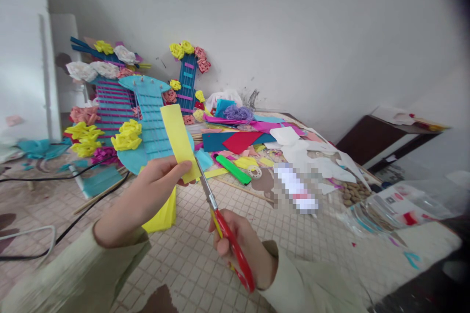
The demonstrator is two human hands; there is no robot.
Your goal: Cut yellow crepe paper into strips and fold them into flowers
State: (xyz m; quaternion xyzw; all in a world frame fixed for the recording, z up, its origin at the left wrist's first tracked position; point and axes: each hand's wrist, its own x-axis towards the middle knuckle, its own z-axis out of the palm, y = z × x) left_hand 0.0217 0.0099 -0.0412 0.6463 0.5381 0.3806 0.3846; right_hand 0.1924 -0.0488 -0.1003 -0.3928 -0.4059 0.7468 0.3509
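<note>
Lower centre of the frame: the right hand (pixel 253 244) has its grip closed through the red handles of a pair of scissors (pixel 230 240), blades slightly parted and pointing up-left. The blade tips meet the edge of a yellow sheet (pixel 178 137). Left of centre: the left hand (pixel 154 183) pinches this sheet between thumb and fingers, holding it upright above the tiled floor (pixel 191 254). Just beyond, a green marker (pixel 233 169) and a red sheet (pixel 240 141) lie among coloured scraps. Upper left: blue guitar-shaped models (pixel 150 122) with paper flowers stand before the wall.
</note>
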